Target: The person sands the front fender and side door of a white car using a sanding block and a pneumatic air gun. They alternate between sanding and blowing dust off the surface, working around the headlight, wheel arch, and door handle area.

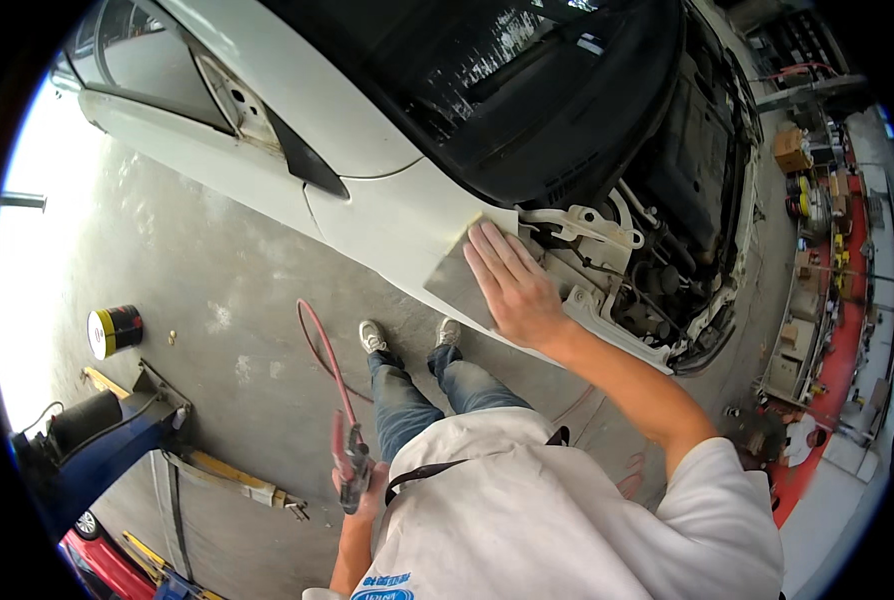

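Note:
My right hand (515,288) lies flat on the white car's front fender (382,215), fingers together and stretched out, pointing toward the windshield. It rests over a matte grey patch (457,283) with a thin yellowish edge, and I see nothing held in it. Low at my left side, my left hand (370,492) is closed around a red and grey air gun (351,462). A red air hose (317,335) runs from that tool and loops over the floor; my fingers are partly hidden behind it.
Beside the fender the engine bay (657,250) is exposed, with bare brackets and edges. A black and yellow bucket (115,331) lies on the concrete to the left, near a blue lift arm (107,450). Cluttered shelves (807,300) line the right side. A red car (107,565) shows at lower left.

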`<state>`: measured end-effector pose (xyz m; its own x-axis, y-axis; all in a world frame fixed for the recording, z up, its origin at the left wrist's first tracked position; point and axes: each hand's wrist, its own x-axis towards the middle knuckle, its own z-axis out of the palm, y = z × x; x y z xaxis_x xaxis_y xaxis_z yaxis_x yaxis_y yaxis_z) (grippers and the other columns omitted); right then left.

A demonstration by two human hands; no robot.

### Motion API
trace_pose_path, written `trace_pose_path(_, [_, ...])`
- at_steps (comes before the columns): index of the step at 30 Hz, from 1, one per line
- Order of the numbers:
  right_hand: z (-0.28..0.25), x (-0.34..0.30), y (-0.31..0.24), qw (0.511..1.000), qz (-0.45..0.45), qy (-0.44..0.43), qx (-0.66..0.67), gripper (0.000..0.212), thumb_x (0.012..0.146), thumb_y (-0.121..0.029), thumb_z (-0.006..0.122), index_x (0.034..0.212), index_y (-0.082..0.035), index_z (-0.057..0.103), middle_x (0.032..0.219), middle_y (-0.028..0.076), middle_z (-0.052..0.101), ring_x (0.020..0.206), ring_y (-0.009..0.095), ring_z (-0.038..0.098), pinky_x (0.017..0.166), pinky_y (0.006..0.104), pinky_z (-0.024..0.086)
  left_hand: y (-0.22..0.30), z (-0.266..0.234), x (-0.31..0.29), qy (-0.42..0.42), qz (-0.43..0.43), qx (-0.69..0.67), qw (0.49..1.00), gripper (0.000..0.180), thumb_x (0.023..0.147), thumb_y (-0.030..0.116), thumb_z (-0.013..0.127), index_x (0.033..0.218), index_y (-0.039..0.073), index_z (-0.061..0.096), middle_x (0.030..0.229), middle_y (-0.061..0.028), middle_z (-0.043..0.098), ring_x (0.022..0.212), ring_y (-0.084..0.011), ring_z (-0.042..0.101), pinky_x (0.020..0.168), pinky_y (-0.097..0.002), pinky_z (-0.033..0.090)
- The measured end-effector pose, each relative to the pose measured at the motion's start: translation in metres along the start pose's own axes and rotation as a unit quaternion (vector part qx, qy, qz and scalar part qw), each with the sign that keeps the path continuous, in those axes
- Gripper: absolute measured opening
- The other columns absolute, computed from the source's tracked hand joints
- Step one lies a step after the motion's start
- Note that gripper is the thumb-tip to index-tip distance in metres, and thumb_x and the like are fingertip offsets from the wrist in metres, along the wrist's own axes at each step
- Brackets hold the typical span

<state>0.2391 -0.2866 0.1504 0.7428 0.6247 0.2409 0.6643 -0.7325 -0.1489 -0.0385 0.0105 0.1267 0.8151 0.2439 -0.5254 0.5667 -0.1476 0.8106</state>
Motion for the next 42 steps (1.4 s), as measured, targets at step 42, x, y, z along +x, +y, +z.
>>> trace_pose_path(42, [-0.045, 0.105, 0.048, 0.946, -0.276, -0.141, -0.098, 0.049, 0.082, -0.007, 0.045, 0.129, 0.006, 0.052, 0.14, 0.016, 0.047, 0.137, 0.026, 0.037, 0.112, 0.0407, 0.029, -0.022, 0.018, 0.014, 0.004, -0.074, -0.167, 0.983, 0.027, 0.084, 0.011, 0.064, 0.065, 0.011, 0.045, 0.062, 0.0024, 0.043, 0.053, -0.0092, 0.038, 0.05, -0.0262, 0.028])
